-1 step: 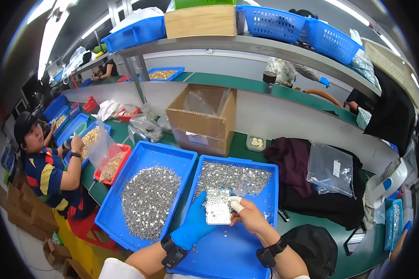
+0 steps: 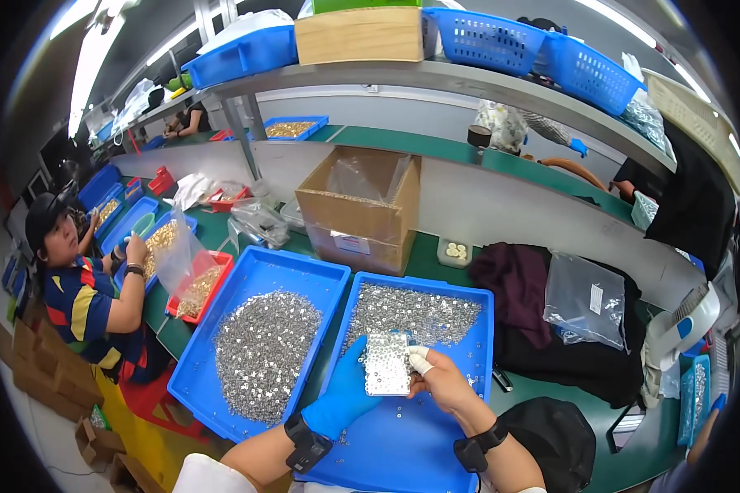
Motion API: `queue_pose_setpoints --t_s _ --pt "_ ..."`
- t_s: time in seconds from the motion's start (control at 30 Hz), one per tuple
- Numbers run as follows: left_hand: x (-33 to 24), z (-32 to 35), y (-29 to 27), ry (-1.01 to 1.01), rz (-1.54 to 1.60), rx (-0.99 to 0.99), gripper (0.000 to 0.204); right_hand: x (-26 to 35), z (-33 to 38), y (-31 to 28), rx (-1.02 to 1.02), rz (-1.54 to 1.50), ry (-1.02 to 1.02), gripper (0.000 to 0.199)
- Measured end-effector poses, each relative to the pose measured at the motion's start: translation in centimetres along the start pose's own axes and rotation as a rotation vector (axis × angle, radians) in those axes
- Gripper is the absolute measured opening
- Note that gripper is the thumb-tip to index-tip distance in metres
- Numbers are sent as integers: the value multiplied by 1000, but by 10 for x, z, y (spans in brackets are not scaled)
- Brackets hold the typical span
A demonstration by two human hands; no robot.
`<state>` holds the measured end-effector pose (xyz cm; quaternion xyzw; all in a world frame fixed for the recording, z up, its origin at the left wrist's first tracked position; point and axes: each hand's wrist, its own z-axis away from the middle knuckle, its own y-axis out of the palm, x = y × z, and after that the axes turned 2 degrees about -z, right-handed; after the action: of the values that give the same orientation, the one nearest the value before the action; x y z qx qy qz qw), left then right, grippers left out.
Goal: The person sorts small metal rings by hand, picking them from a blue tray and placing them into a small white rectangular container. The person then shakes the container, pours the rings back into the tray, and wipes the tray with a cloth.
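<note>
Holding a small plate [image 2: 386,366] between both hands, over the right-hand blue tray [image 2: 432,442]. Left hand [image 2: 343,397], in a smooth blue glove, closed round the plate's left side and lower corner, apparently the main support. Right hand [image 2: 444,382] bare but for white coverings [image 2: 419,360] on some digits; these close on the right edge, probably steadying it and adding grip. Plate face turned up toward the wearer, presumably for viewing: rectangular, silvery-white, bright with glare, dotted with small round shapes; whether loose or fixed cannot be told. Position above the tray would likely catch anything dropped. Loose grey metal pieces [image 2: 411,312], small and shiny, some ring-like, lie at the tray's far end, leaving the near floor mostly bare. Left-hand blue tray [image 2: 292,267], just beside, carries a broad, grainy heap [image 2: 267,353] of similar pieces.
</note>
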<state>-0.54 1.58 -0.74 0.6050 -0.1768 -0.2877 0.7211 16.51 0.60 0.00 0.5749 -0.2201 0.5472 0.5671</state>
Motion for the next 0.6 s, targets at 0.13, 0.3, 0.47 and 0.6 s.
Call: queue_pose_setpoints --t_s 0.13,0.3,0.47,0.6 --pt "-7 0 7 125 -236 -194 52 -3 -2 2 -22 14 4 27" --pt "-12 -6 -13 362 -662 -344 49 1 2 5 -18 -13 -29 30" --pt "-10 -13 -23 324 -725 -263 50 2 0 2 -54 -36 -52 29" --pt "-3 -6 -2 254 -588 -218 52 2 1 1 -64 -49 -49 28"
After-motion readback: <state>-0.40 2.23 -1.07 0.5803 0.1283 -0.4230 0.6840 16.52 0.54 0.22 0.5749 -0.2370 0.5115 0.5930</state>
